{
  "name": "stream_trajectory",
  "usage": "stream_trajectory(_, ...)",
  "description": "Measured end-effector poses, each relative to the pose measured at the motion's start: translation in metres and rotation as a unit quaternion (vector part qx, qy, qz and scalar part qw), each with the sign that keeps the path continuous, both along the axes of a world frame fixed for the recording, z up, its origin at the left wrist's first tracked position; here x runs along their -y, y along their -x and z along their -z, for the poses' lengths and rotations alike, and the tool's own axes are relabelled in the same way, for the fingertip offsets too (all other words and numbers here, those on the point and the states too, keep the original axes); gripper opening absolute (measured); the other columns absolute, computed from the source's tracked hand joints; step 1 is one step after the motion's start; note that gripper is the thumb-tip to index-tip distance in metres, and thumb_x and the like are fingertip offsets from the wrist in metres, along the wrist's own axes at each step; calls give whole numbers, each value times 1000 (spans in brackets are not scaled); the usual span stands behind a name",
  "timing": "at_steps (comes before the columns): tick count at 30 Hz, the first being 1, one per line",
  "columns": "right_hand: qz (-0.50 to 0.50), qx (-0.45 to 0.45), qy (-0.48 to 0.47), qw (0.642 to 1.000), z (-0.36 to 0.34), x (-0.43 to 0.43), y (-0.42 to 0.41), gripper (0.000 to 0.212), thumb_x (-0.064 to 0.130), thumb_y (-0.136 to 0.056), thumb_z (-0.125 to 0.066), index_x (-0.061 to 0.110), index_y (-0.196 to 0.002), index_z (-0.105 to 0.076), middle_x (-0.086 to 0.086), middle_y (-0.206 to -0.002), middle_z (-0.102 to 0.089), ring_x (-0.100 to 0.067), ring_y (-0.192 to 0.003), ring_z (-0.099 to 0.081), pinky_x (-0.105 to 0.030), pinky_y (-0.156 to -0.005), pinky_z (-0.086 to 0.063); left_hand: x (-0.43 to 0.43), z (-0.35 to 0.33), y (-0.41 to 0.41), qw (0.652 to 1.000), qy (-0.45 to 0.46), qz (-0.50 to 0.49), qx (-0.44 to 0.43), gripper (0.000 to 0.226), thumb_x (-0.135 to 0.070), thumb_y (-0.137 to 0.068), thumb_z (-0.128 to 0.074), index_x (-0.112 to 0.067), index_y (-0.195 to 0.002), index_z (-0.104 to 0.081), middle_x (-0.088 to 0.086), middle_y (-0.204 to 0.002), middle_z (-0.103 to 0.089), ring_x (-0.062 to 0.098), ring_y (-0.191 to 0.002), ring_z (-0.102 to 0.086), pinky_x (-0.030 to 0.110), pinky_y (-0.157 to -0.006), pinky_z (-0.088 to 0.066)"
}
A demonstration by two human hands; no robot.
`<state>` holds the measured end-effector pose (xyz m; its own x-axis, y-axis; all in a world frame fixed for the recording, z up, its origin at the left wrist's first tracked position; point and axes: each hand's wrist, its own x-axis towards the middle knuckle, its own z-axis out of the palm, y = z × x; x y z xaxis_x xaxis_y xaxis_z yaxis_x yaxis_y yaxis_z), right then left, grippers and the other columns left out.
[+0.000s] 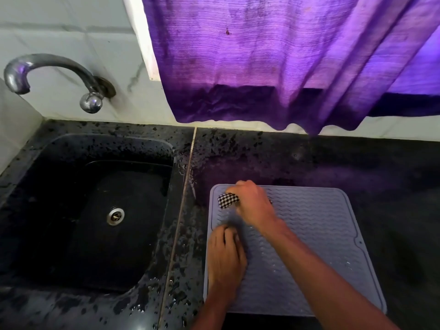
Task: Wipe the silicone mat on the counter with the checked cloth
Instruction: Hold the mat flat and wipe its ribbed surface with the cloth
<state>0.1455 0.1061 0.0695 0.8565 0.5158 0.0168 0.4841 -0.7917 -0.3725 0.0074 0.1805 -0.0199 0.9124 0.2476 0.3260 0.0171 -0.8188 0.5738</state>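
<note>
A grey-blue silicone mat (319, 225) with wavy ridges lies on the dark speckled counter (357, 163), just right of the sink. My right hand (254, 203) is closed on a bunched black-and-white checked cloth (227, 200) and presses it on the mat's far left corner. Only the cloth's left end shows past my fingers. My left hand (226, 260) rests palm down on the mat's left edge, fingers together, holding nothing.
A black sink (59, 186) with a metal drain (115, 216) lies to the left, and a curved metal tap (50, 67) juts from the tiled wall above it. A purple curtain (273, 55) hangs over the counter's back edge. Water drops dot the counter.
</note>
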Motion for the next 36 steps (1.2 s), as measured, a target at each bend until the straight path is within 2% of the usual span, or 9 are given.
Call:
stream_trajectory(3, -37, 16, 18, 999, 13, -5, 13, 28, 14, -67, -68, 28, -92, -69, 4, -92, -66, -23, -88, -60, -36, -74, -47, 2, 7, 6, 1000, 8, -24, -17, 28, -26, -104, -47, -6, -124, -48, 18, -133, -58, 34, -119, -62, 41, -99, -53)
stream_trajectory(6, 13, 30, -11, 999, 32, 2, 28, 33, 17, -72, -60, 29, -102, -67, 6, -99, -65, -21, -95, -59, -37, -79, -45, 3, 9, 3, 998, 21, -9, -53, 62, -45, -109, -26, 1, -150, -26, 27, -153, -40, 37, -140, -46, 46, -113, -41)
stream_trajectory(8, 32, 25, 1, 999, 33, 7, 31, 41, 13, -68, -67, 31, -105, -67, 8, -102, -65, -19, -98, -58, -35, -79, -44, 2, 7, -1, 997, 13, 2, -80, 71, -50, -108, -20, 2, -157, -15, 24, -159, -32, 36, -146, -39, 43, -117, -32)
stream_trajectory(12, 63, 27, 2, 998, 33, 33, 29, 49, 11, -55, -78, 31, -100, -70, 9, -95, -67, -19, -91, -60, -33, -77, -46, 2, 5, -5, 994, -6, 3, -105, 78, -53, -106, -29, 2, -159, -12, 18, -167, -21, 29, -154, -26, 42, -122, -27)
stream_trajectory(17, 96, 37, 38, 994, 30, 107, 26, 58, 7, -41, -83, 27, -94, -71, 7, -92, -70, -22, -87, -62, -36, -75, -48, 3, 1, -7, 989, -43, 2, -139, 83, -54, -102, -38, 3, -159, -17, 16, -168, -20, 28, -154, -24, 40, -123, -25)
stream_trajectory(23, 151, 38, 93, 983, 24, 183, 16, 53, -3, -44, -81, 21, -91, -74, -1, -86, -73, -28, -81, -65, -39, -73, -51, 3, 0, -8, 986, -61, 1, -158, 81, -55, -102, -35, 1, -159, -22, 14, -168, -21, 27, -155, -24, 38, -125, -22)
stream_trajectory(28, 204, 3, 81, 976, 13, 171, 13, 30, -2, -67, -69, 19, -88, -72, -5, -82, -71, -28, -79, -65, -33, -69, -49, 4, -2, -9, 980, -86, 3, -180, 78, -57, -103, -32, -4, -159, -27, 13, -169, -19, 27, -155, -22, 36, -125, -17)
stream_trajectory(32, 81, 5, -2, 997, 19, 116, 19, 51, -3, -54, -70, 22, -98, -71, 1, -93, -70, -25, -90, -63, -37, -79, -50, 4, -3, -9, 971, -143, 29, -190, 74, -58, -103, -29, -11, -160, -27, 8, -169, -20, 30, -156, -18, 41, -126, -15)
stream_trajectory(36, 51, 52, 30, 997, 25, 66, 38, 38, 7, -69, -68, 24, -103, -68, 4, -101, -66, -25, -98, -57, -40, -78, -43, 2, -3, -9, 969, -152, 36, -193, 74, -58, -104, -25, -11, -160, -28, 8, -169, -20, 31, -156, -18, 44, -125, -16)
